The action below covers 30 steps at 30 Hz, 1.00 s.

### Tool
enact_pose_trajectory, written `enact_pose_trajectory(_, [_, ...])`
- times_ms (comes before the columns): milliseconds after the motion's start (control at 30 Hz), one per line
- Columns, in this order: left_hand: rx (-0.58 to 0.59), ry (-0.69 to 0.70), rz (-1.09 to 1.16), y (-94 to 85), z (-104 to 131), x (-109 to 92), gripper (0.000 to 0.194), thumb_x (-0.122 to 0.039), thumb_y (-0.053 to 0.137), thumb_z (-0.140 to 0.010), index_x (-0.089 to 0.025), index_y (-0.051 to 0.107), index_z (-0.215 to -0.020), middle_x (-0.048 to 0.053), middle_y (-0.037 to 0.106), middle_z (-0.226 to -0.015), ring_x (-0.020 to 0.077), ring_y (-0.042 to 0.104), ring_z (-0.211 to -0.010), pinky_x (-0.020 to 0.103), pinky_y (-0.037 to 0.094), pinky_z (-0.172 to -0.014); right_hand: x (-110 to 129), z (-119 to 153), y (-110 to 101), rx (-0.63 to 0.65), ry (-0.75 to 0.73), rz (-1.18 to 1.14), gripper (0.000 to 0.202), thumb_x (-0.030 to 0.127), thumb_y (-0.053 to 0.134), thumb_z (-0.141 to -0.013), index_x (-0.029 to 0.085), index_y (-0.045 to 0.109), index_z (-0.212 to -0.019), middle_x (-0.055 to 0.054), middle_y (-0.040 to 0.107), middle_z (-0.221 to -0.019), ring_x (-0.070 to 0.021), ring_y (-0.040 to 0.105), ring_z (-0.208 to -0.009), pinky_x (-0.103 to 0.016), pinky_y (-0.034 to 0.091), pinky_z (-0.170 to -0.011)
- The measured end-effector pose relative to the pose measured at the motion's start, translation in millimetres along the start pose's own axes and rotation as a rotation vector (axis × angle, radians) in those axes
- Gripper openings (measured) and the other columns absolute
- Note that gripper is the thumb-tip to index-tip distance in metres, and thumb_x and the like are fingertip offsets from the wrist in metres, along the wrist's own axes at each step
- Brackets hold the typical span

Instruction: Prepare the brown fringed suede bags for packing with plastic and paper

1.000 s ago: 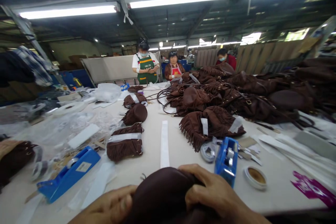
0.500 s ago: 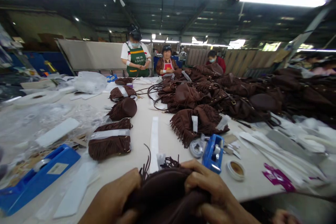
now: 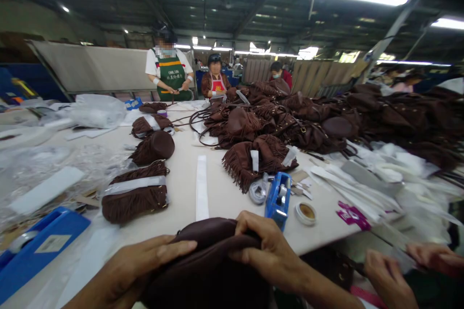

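Blue tape dispenser [image 3: 39, 268], lower left, cut off by the frame, bears a pale label [image 3: 52, 244] too small to read. Bottom left of centre, the left hand [image 3: 139, 263] lies against a dark brown bag [image 3: 210, 273]; whether it grips underneath is hidden. Above, a green apron's [image 3: 172, 79] lettering begins "OM". Bottom centre, the right hand [image 3: 266, 246] pinches the bag's edge, fingers bent. Lower right, a purple scrap's [image 3: 352, 216] print is illegible.

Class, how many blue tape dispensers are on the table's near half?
2: one dispenser at lower left, another dispenser just beyond the right hand. More may be hidden.
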<state>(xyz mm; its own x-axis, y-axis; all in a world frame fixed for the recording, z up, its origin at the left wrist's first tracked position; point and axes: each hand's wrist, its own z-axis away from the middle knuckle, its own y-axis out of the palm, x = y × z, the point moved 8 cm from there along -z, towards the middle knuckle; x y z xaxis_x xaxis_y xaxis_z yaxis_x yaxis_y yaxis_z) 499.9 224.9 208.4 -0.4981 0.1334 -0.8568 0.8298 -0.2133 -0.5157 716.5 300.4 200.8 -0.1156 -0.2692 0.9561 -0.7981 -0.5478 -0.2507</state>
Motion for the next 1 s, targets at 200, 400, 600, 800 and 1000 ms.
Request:
enact_pose_trajectory(200, [-0.092,-0.061,0.05,-7.0,-7,2,0.039,-0.055,0.054,-0.088,-0.031,0.073,-0.112,0.004,0.069,-0.125,0.0308,0.062,-0.118,0.043,0.051,-0.101,-18,3,-23,-0.129,0.121,-0.035,0.025,0.035,0.071,-0.079,0.02,0.052,-0.078,0.004,0.053,-0.071,-0.0134,0.047,-0.068,-0.024,0.035,-0.06])
enact_pose_trajectory(400, [-0.236,-0.005,-0.164,4.6,-17,0,0.033,-0.05,0.064,-0.084,-0.022,0.056,-0.069,0.001,0.065,-0.081,0.0222,0.063,-0.092,0.029,0.055,-0.081,-9,-1,-28,-0.137,0.006,0.124,0.03,0.039,0.076,-0.079,0.02,0.053,-0.086,0.004,0.056,-0.081,-0.0138,0.052,-0.077,-0.025,0.041,-0.07])
enact_pose_trajectory(600, [-0.252,-0.027,0.004,-1.3,-16,-17,0.036,-0.047,0.066,-0.084,-0.021,0.048,-0.065,-0.003,0.058,-0.077,0.0149,0.056,-0.074,0.024,0.046,-0.064,3,9,-36,-0.076,-0.107,0.169,0.056,0.04,0.074,-0.083,0.023,0.051,-0.131,-0.003,0.064,-0.109,-0.0189,0.06,-0.098,-0.03,0.046,-0.086])
enact_pose_trajectory(800, [-0.342,-0.081,0.059,3.2,-22,-27,0.033,-0.047,0.073,-0.078,-0.021,0.054,-0.071,-0.005,0.057,-0.073,0.0128,0.054,-0.07,0.023,0.042,-0.059,-1,13,-41,0.023,-0.127,0.222,0.025,0.042,0.062,-0.091,0.02,0.062,-0.102,-0.001,0.063,-0.09,-0.0168,0.058,-0.083,-0.027,0.045,-0.073])
enact_pose_trajectory(1000, [-0.222,0.072,-0.086,10.6,-40,-55,0.031,-0.046,0.069,-0.084,-0.02,0.054,-0.075,-0.007,0.054,-0.07,0.0097,0.049,-0.065,0.022,0.036,-0.058,15,5,-51,0.114,-0.061,0.459,0.099,0.053,0.085,-0.066,0.025,0.036,-0.147,-0.011,0.051,-0.14,-0.0291,0.053,-0.123,-0.041,0.045,-0.101])
